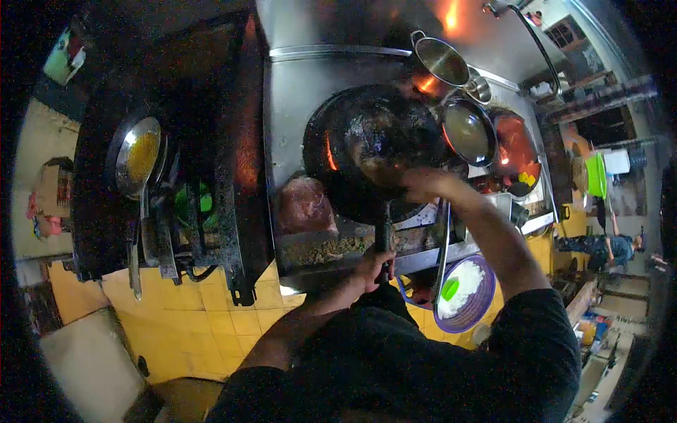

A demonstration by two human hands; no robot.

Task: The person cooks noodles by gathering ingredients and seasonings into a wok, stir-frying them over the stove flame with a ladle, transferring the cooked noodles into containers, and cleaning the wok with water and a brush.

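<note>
My left hand [379, 269] is closed around the dark handle [383, 229] of a blackened wok [377, 130], which sits on a burner. Flames [330, 151] show at the wok's left side. Over the wok's near right edge is my right hand [424, 185], smeared and dim; its fingers and anything in them cannot be made out. What lies inside the wok is too dark to name. Beside the right forearm runs a long metal handle [443, 243], slanting down past the stove's front edge.
Right of the wok stand a pan of liquid [467, 132] and a deep metal pot [441, 62]. A purple basket of rice [465, 299] with a green scoop [450, 287] is below. Ladles with yellowish contents [143, 151] lie left. Another person [613, 247] is far right.
</note>
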